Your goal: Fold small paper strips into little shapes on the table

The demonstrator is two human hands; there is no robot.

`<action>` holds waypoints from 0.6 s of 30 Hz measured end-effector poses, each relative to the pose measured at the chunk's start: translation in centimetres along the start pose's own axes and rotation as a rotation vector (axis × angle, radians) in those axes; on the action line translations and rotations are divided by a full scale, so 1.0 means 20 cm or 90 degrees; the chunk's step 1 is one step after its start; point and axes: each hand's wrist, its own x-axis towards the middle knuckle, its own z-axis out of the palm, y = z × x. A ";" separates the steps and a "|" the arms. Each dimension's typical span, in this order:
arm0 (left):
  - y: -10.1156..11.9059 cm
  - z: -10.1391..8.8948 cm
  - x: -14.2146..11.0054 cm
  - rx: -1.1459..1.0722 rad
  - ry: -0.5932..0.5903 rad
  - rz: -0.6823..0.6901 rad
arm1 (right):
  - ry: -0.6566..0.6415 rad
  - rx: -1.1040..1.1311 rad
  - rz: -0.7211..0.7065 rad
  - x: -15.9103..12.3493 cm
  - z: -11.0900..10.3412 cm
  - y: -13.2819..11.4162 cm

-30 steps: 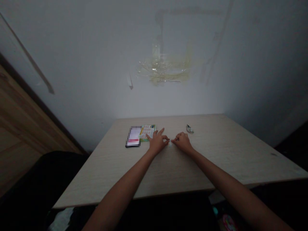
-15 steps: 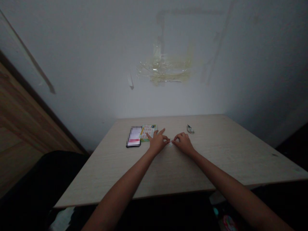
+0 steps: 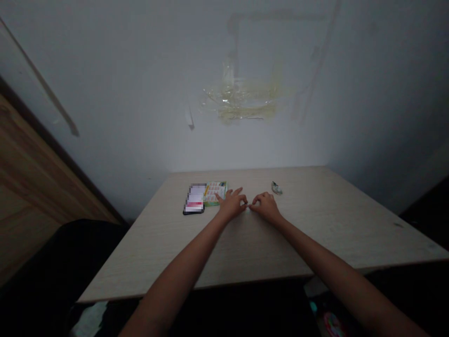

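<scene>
My left hand [image 3: 231,205] is over the middle of the table, thumb and index finger pinched and the other fingers spread. Close to its right, my right hand [image 3: 265,206] has its fingers curled in a pinch, the fingertips of both hands almost meeting. Something small and pale seems to sit between the fingertips, too small to name. Beside my left hand lies a printed green and white card or leaflet [image 3: 212,192], partly covered by the fingers. To its left, a phone [image 3: 194,199] with a blurred-out screen lies flat.
A small crumpled wrapper [image 3: 277,188] rests on the pale wooden table [image 3: 298,252], beyond my right hand. The wall [image 3: 140,93] behind carries strips of yellowed tape [image 3: 249,110]. A dark object [image 3: 63,262] stands left of the table, with wooden panels behind it.
The fingers of my left hand have drawn in a little and its fingertips have shifted slightly. My right hand stays nearly in place. The pale bit between them shows less.
</scene>
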 end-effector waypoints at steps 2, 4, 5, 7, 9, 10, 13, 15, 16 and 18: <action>0.00 0.00 0.01 0.000 -0.011 -0.004 | 0.001 -0.003 0.002 0.00 0.00 0.00; -0.01 -0.01 0.01 -0.002 -0.016 -0.012 | 0.001 -0.006 0.001 0.01 0.00 0.01; -0.02 -0.01 0.02 -0.004 -0.015 -0.017 | -0.001 -0.007 0.000 0.01 0.00 0.01; -0.03 -0.01 0.02 -0.012 -0.013 -0.024 | -0.010 -0.010 0.000 0.02 0.00 0.02; -0.05 -0.01 0.02 -0.017 -0.007 -0.027 | -0.019 -0.017 0.003 0.02 0.00 0.03; -0.05 -0.01 0.01 -0.018 -0.006 -0.029 | -0.023 -0.020 0.004 0.03 0.00 0.03; -0.07 -0.03 0.01 -0.025 -0.026 -0.033 | -0.030 -0.027 0.013 0.04 -0.01 0.04; -0.07 -0.03 0.01 -0.028 -0.049 -0.036 | -0.038 -0.027 0.017 0.04 -0.01 0.05; -0.07 -0.04 0.01 -0.029 -0.059 -0.037 | -0.043 -0.026 0.018 0.04 0.00 0.05; -0.08 -0.05 0.02 -0.028 -0.076 -0.038 | -0.052 -0.023 0.018 0.05 0.00 0.05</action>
